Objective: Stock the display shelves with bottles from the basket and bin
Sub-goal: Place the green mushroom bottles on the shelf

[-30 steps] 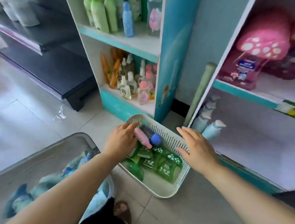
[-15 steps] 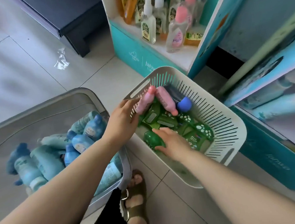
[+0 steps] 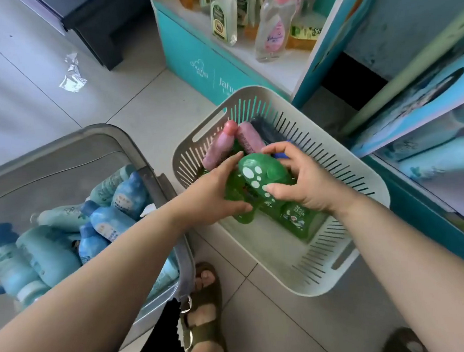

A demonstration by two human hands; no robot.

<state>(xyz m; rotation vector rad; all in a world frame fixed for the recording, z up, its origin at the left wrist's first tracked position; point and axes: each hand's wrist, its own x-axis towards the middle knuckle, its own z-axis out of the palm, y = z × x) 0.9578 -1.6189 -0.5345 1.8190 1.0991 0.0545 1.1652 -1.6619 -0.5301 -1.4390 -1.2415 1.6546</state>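
A white slotted basket (image 3: pixel 345 183) stands on the floor tiles in front of the shelves. In it lie two pink bottles (image 3: pixel 223 146), a dark bottle with a blue cap and several green bottles. Both my hands are over the basket. My left hand (image 3: pixel 213 196) grips a green bottle (image 3: pixel 261 173) with white spots from the left. My right hand (image 3: pixel 303 178) holds the same green bottle from the right, its fingers curled over the top. A grey bin (image 3: pixel 152 165) at the left holds several blue bottles (image 3: pixel 109 221).
A teal display shelf (image 3: pixel 202 64) behind the basket carries clear and orange bottles. A second shelf unit (image 3: pixel 420 116) at the right holds pale blue bottles lying down. My sandalled foot (image 3: pixel 206 316) is between bin and basket. A scrap of clear plastic (image 3: pixel 73 74) lies on the floor.
My left hand left the pink bottle and moved onto the green bottle. My right hand lifted that green bottle up from the basket floor. The camera tilted further down.
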